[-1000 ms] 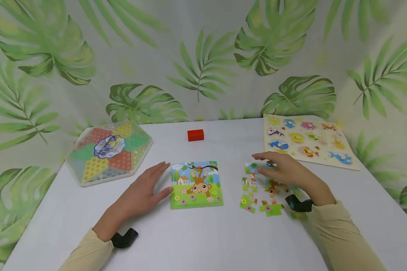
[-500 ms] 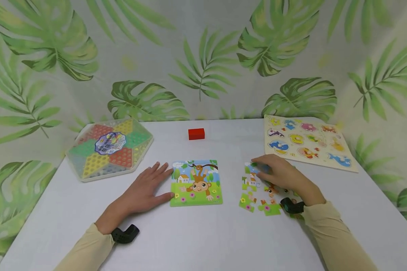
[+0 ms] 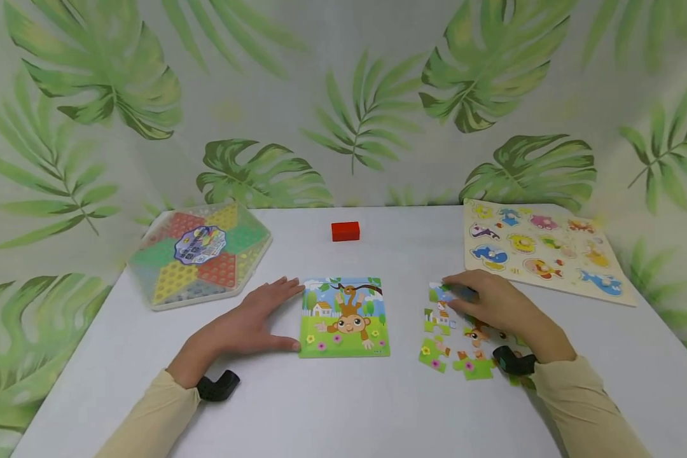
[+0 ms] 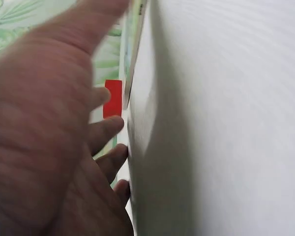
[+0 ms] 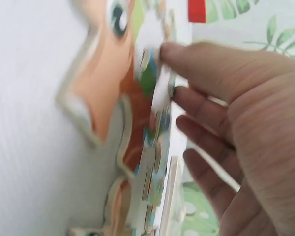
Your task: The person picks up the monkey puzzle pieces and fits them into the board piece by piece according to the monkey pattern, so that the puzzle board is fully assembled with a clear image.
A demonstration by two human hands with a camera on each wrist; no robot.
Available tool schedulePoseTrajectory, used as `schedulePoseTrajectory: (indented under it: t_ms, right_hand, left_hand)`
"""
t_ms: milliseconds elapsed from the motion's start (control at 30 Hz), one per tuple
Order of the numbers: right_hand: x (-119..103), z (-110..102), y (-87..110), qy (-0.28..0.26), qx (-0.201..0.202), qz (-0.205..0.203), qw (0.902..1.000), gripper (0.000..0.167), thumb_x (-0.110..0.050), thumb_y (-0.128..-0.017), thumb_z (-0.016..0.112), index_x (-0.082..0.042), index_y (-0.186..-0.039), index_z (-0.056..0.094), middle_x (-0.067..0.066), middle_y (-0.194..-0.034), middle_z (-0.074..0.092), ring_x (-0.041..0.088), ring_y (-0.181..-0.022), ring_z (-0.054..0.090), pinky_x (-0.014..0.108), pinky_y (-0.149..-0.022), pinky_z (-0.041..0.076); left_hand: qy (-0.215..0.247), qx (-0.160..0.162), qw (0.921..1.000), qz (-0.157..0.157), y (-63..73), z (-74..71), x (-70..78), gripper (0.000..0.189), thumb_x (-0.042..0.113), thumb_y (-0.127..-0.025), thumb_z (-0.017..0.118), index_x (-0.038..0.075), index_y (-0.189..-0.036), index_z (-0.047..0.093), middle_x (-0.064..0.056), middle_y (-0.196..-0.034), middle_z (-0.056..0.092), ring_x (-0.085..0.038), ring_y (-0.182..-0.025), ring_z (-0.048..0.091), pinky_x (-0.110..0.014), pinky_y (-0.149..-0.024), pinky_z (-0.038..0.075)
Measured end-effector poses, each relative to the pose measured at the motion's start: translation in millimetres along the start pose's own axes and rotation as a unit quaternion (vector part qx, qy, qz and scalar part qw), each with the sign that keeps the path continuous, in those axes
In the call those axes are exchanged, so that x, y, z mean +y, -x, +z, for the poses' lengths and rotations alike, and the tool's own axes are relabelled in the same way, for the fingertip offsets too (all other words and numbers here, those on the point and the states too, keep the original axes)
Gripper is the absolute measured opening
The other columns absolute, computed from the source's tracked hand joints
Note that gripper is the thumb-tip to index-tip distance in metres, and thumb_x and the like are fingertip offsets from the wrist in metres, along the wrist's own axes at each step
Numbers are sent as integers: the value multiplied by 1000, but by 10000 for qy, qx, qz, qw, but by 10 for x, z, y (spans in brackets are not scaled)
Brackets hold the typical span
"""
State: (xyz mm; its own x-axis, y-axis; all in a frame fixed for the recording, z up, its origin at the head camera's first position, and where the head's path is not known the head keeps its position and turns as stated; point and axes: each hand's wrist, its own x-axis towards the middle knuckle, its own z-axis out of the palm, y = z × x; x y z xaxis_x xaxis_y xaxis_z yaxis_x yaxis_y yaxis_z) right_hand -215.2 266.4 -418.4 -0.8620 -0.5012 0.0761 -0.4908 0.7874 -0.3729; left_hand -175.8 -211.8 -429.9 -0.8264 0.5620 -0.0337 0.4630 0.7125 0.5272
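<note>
A square picture board (image 3: pixel 349 353) with a hanging monkey lies flat at the middle of the table. My left hand (image 3: pixel 254 324) rests along its left side, fingers spread and thumb by the lower left corner. To the right, several loose jigsaw pieces (image 3: pixel 474 369) with parts of a similar monkey scene lie close together. Over them is my right hand (image 3: pixel 506 312), which hides several. Its thumb and index fingertips are at the upper left pieces, with a gap between them. In the right wrist view, a monkey-face piece (image 5: pixel 101 83) shows large beside the loosely bent fingers.
A hexagonal star-pattern game board (image 3: pixel 200 254) with a clear cover lies at the back left. At the back middle is a small red block (image 3: pixel 345 231). A wooden sea-animal peg puzzle (image 3: pixel 549 248) lies at the back right. Leaf-print cloth (image 3: pixel 378 127) hangs behind.
My right hand has come down onto the upper left jigsaw pieces. My left thumb has slid down towards the picture board's lower left corner. The head view has shifted slightly.
</note>
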Motion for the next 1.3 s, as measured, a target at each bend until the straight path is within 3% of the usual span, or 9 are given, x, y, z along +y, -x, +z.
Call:
schedulePoseTrajectory:
  t_ms: [233, 433, 567, 833, 1300]
  right_hand:
    - [-13, -84, 28, 110, -25, 75, 9999, 41, -29, -95, 76, -13, -133, 70, 11, -131, 69, 35, -124, 63, 55, -100, 53]
    - [-21, -151, -8, 146, 145, 29, 9998, 41, -28, -95, 76, -11, -132, 70, 11, -129, 71, 34, -120, 66, 55, -97, 55]
    - [-15, -110, -11, 114, 178, -8, 9998, 41, -28, -95, 77, -11, -131, 70, 11, -128, 71, 33, -119, 66, 54, -96, 55]
    - [0, -37, -1, 93, 60, 97, 9999, 41, -30, -95, 76, -13, -132, 70, 10, -130, 70, 33, -122, 65, 54, -99, 54]
    - [35, -25, 11, -8, 106, 22, 9999, 44, -25, -93, 79, -11, -133, 68, 8, -128, 71, 32, -119, 66, 52, -95, 56]
  left_hand:
    - [-448, -65, 9986, 291, -62, -12, 62, 126, 76, -62, 84, 16, -162, 35, -8, -171, 24, -32, -160, 14, -57, -128, 8]
    - [-853, 37, 9954, 425, -147, -79, 125, 124, 81, -61, 81, 17, -159, 40, -10, -171, 23, -32, -160, 15, -57, -128, 10]
    - [-787, 9, 9962, 374, -154, -71, 121, 118, 80, -61, 82, 18, -155, 46, -9, -170, 26, -30, -159, 17, -55, -128, 11]
    - [-439, 82, 9982, 389, -118, 21, 103, 91, 80, -59, 83, 27, -130, 58, -11, -168, 30, -31, -158, 22, -57, -128, 11]
    - [-350, 150, 9965, 739, -123, 275, 264, 90, 83, -59, 81, 31, -128, 58, -10, -166, 31, -30, -156, 27, -55, -127, 14]
